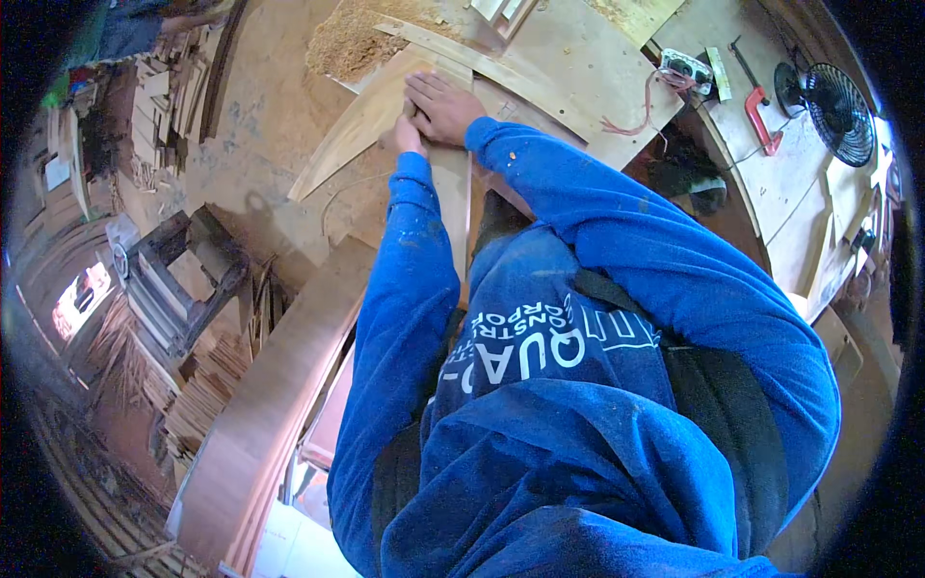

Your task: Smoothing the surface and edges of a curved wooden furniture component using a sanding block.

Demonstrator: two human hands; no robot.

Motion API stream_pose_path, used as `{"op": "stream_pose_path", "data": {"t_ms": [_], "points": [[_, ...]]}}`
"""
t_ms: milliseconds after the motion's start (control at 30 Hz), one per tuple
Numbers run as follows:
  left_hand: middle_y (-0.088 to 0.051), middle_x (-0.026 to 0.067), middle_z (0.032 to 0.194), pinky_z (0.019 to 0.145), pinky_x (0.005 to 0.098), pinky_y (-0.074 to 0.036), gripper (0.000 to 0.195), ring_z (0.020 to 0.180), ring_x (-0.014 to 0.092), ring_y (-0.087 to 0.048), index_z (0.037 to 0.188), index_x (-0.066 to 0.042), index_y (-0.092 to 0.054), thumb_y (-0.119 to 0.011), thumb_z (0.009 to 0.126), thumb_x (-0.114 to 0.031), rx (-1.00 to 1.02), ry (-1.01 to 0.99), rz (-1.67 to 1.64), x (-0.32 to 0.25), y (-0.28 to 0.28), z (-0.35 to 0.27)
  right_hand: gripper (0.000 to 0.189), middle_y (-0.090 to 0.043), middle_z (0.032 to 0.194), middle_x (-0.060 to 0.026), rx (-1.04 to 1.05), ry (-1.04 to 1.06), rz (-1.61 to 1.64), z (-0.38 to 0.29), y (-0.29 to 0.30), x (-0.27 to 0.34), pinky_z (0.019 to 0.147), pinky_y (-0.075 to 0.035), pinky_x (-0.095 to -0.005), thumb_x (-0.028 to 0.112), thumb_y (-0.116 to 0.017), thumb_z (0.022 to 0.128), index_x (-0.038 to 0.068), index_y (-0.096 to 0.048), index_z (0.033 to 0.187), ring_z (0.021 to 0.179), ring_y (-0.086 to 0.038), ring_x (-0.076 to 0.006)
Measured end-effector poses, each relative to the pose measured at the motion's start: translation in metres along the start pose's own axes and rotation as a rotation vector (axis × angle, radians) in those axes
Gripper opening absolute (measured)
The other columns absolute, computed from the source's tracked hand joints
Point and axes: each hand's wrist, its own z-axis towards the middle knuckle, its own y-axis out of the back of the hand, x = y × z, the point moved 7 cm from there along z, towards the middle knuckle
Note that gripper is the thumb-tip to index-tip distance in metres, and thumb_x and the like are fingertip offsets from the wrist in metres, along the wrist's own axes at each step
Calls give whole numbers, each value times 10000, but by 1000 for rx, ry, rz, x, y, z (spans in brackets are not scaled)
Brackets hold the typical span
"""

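Observation:
My left hand [409, 134] and my right hand [446, 110] are together over a pale wooden board [353, 137] with a curved outer edge and a pointed near-left end. The right hand lies low, its fingers stretched out and close together, pointing left. It overlaps the fingers of the left hand, which are mostly hidden. Whether anything is under either palm cannot be seen. Below the hands, a straight wooden plank [454, 195] runs toward my body. A long thin wooden strip [498, 76] crosses just beyond the right hand.
Sawdust [354, 47] is heaped past the board. At right are a power outlet box [686, 71] with loose wires, a red clamp [759, 119] and a black fan [838, 112]. A stationary machine [181, 278] stands at left near stacked wood offcuts [206, 386]. A wide plank [267, 404] lies beside my left arm.

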Motion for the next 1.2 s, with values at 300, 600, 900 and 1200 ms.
{"op": "stream_pose_path", "data": {"t_ms": [300,600,900,1200], "points": [[-633,187,1244,886,362,-548,574,1058,250,-641,1200,167,-575,-839,794,-141,45,-10,48,-23,-6,-23,492,-534,1427,-154,19,1,-21,3,-2,0,1172,-325,-426,329,-580,911,40,-592,1309,1351,-475,-314],[-598,222,1269,891,369,-554,701,1060,273,-638,1255,227,-450,-833,811,-159,2,39,80,-46,-13,-45,483,-538,1418,-162,18,-1,-11,6,-1,1,1164,-337,-437,313,-591,904,32,-593,1297,1346,-479,-314],[-662,177,1174,855,359,-554,554,998,232,-650,1132,162,-625,-820,833,-261,112,-10,-13,-32,-15,-24,474,-552,1398,-167,-13,7,-2,8,-1,3,1157,-346,-440,297,-586,896,28,-596,1286,1331,-492,-317],[-623,212,1204,846,378,-574,575,1000,270,-648,1172,206,-520,-794,848,-182,108,31,-10,-42,-18,-36,469,-564,1385,-165,-17,19,-26,8,-2,3,1152,-355,-435,292,-575,907,28,-589,1294,1326,-499,-314]]}}
